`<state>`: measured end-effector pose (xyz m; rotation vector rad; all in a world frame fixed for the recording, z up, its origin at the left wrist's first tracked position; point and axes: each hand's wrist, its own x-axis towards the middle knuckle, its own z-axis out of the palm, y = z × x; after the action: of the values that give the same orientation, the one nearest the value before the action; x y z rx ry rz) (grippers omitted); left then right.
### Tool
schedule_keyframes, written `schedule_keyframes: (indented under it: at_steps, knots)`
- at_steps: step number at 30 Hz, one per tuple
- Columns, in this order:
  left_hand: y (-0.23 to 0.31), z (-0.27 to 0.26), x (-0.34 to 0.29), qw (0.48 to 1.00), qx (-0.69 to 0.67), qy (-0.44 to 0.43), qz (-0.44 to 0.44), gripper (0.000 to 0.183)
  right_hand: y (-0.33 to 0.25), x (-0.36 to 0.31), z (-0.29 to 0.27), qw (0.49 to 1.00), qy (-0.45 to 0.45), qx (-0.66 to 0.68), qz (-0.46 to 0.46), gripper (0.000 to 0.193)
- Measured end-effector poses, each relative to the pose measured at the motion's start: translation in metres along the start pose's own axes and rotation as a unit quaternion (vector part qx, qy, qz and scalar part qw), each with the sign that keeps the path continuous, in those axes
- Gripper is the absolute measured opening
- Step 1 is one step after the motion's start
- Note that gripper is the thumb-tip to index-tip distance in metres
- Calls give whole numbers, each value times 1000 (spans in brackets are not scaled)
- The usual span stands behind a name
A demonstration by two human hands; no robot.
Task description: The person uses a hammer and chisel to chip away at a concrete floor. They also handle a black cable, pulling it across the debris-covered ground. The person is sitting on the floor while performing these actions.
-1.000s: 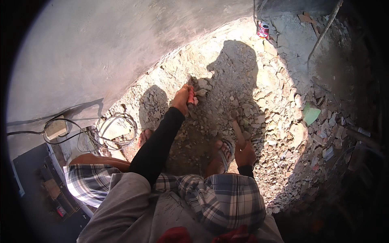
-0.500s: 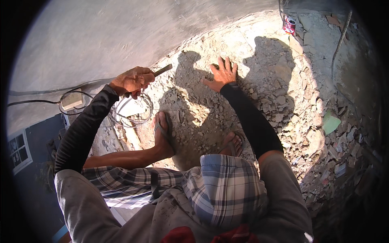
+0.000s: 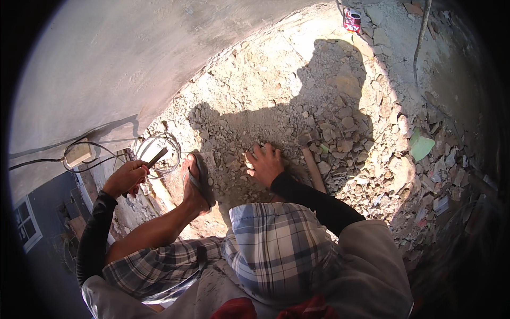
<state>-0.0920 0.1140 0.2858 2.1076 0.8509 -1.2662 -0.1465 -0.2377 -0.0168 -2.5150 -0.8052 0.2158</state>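
Note:
My left hand (image 3: 126, 178) is closed around a flat metal chisel (image 3: 157, 158), whose blade points up and to the right. It is held near my sandalled foot (image 3: 192, 178). On the loose rubble (image 3: 234, 139) in front of me rests my right hand (image 3: 265, 166), palm down with its fingers apart and slightly bent. Just right of that hand lies a hammer with a wooden handle (image 3: 314, 170); its head looks dusty and blends into the stones. The palm side of my right hand is hidden.
A grey plastered wall (image 3: 117, 58) rises at the left and far side. Coiled black cable (image 3: 164, 146) lies by its foot, near a pale block (image 3: 78, 153). A red can (image 3: 352, 20) stands far off. Broken stone and a green shard (image 3: 421, 145) lie right.
Both hands have come back nearer to my body, the left one still with the chisel. My right hand has moved left across the rubble, and the hammer has come into sight. The view has shifted.

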Motion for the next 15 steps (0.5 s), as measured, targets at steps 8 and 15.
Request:
schedule_keyframes:
  at_steps: [8,15]
  knots:
    - [42,7,39,990,30,-108,82,33,24,3,4,997,-69,23,-16,17]
    - [80,-6,76,979,140,-38,143,46,51,-31,-102,721,-209,563,347,21]
